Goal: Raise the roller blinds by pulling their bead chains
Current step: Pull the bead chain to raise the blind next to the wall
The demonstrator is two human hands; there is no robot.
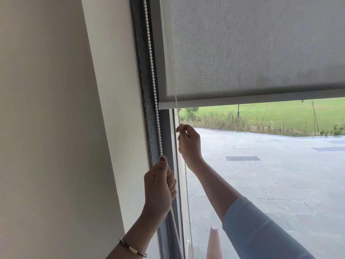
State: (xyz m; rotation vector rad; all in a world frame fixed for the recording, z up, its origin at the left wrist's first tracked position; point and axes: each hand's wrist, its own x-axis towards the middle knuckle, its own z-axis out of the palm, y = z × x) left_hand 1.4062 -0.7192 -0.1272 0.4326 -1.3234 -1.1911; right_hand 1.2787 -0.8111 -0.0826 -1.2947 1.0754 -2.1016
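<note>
A grey roller blind (252,53) covers the upper part of the window, its pale bottom bar (242,100) slanting across mid-frame. A white bead chain (151,68) hangs along the dark window frame at the left edge. My left hand (160,186) is shut around this front strand, thumb up. The chain's back strand (186,184) runs behind the blind fabric and down in front of the glass. My right hand (189,144), higher and to the right, pinches that back strand just below the bottom bar.
A cream wall (56,128) and the window reveal fill the left half. The dark window frame (147,109) runs top to bottom. Beyond the glass lie paving and grass. An orange cone tip (214,243) shows at the bottom.
</note>
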